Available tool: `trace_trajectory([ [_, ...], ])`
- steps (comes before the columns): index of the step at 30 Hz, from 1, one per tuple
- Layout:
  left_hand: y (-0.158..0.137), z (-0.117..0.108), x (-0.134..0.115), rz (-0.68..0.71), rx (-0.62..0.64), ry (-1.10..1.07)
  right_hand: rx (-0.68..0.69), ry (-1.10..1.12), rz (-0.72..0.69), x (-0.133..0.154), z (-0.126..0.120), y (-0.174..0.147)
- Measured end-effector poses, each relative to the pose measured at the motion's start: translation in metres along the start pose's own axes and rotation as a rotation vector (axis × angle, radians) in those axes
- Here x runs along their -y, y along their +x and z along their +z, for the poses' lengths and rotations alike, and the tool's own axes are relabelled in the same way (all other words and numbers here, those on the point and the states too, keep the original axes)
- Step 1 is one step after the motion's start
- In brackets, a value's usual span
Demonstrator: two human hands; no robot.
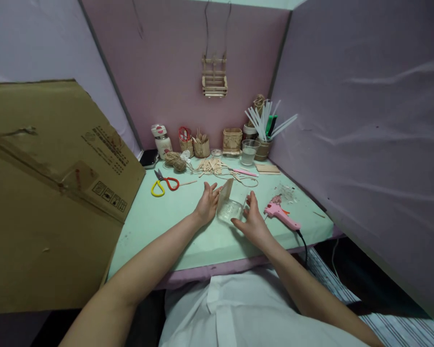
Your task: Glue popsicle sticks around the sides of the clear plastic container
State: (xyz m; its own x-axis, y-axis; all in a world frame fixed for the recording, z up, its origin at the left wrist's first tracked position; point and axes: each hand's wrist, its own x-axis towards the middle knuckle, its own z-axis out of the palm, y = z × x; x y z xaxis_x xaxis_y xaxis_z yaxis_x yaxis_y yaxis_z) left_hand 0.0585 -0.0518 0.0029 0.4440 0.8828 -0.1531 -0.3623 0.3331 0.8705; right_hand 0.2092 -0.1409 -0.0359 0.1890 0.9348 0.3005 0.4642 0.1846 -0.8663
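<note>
Between my two hands a clear, see-through container (230, 210) is held tilted just over the table. A light wooden panel (224, 192), seemingly of flat craft sticks, stands along its left side. My left hand (207, 205) presses that side, its thumb up and its fingers stretched behind the panel. On the other side my right hand (252, 221) grips the container between thumb and fingers. Right of that hand lies a pink hot glue gun (282, 216) with a black cord. Scissors (162, 183) with yellow and red handles rest open to the left.
Loose craft sticks (211, 166), a twine ball (176, 161) and a pink pen (245, 172) lie behind. Along the back stand a cup of liquid (249, 153) and a pot with glue sticks (263, 148). A cardboard box (58, 202) borders the left; a stick-built swing (214, 79) hangs behind.
</note>
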Motion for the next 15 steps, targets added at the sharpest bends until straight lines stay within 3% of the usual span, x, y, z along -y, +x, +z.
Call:
trace_trajectory([
  [5, -0.002, 0.004, 0.001, -0.027, 0.009, -0.023, 0.051, 0.133, 0.089, 0.006, -0.001, 0.002],
  [15, 0.003, 0.005, 0.001, -0.033, 0.085, 0.023, 0.033, 0.11, 0.112, 0.01, -0.001, 0.005],
])
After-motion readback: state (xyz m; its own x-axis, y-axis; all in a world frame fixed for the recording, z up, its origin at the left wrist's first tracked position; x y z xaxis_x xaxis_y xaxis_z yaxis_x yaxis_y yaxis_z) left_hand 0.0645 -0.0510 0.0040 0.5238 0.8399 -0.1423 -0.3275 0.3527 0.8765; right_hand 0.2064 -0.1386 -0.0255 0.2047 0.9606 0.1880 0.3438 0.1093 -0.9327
